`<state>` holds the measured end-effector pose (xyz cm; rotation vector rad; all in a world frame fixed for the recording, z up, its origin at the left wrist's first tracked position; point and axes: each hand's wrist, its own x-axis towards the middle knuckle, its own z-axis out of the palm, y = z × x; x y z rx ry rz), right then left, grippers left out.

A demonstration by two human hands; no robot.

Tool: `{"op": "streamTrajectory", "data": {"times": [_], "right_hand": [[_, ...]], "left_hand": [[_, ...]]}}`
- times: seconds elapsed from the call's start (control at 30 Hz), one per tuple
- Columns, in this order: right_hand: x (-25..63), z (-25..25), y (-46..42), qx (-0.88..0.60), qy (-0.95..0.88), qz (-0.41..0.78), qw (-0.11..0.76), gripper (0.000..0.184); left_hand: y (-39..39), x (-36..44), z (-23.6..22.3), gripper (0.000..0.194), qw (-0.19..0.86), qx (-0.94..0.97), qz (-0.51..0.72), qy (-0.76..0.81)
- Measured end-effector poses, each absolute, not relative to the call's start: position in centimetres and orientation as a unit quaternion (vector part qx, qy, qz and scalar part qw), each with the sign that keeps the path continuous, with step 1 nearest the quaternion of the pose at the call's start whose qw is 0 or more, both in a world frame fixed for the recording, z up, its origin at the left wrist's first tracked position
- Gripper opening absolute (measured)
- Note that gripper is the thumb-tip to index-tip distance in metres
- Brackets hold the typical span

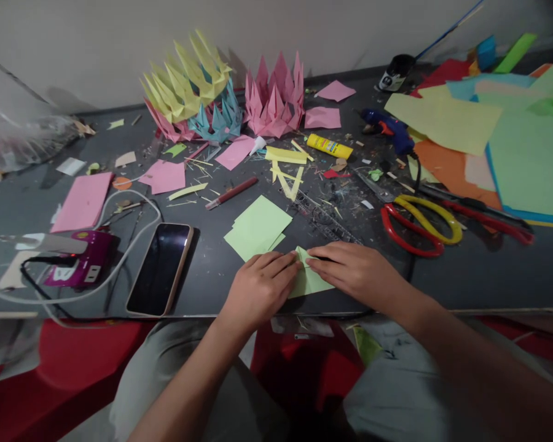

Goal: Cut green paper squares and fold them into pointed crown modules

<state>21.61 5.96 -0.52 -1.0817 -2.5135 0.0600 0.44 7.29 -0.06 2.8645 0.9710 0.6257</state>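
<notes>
At the table's near edge lies a partly folded light green paper, its top corner bent to a point. My left hand presses on its left side, fingers together with the tips at the fold. From the right, my right hand pinches the same paper near its peak, the thumb hidden. Part of the sheet is covered by both hands. Just beyond my left hand rests a small stack of light green paper squares, slightly fanned out.
Scissors with red and yellow handles lie right, near a glue gun and glue stick. Folded paper crowns stand at the back. A phone and purple power adapter with cables sit left.
</notes>
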Motion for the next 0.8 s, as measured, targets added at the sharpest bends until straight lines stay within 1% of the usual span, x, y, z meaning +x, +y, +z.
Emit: {"op": "streamTrajectory", "data": {"times": [0.17,0.5,0.8], "right_hand": [[21.82,-0.39,6.25,-0.370,-0.908,0.036,0.191,0.021],[21.94,-0.42,6.42,-0.370,-0.910,0.067,0.175,0.026],[21.93,-0.65,6.28,-0.380,-0.905,0.069,0.175,0.026]], "left_hand": [[7.33,0.41,-0.12,0.020,0.032,0.930,0.194,0.312],[7.33,0.45,-0.15,0.018,0.036,0.933,0.184,0.308],[7.34,0.54,-0.05,0.017,0.034,0.932,0.181,0.311]]}}
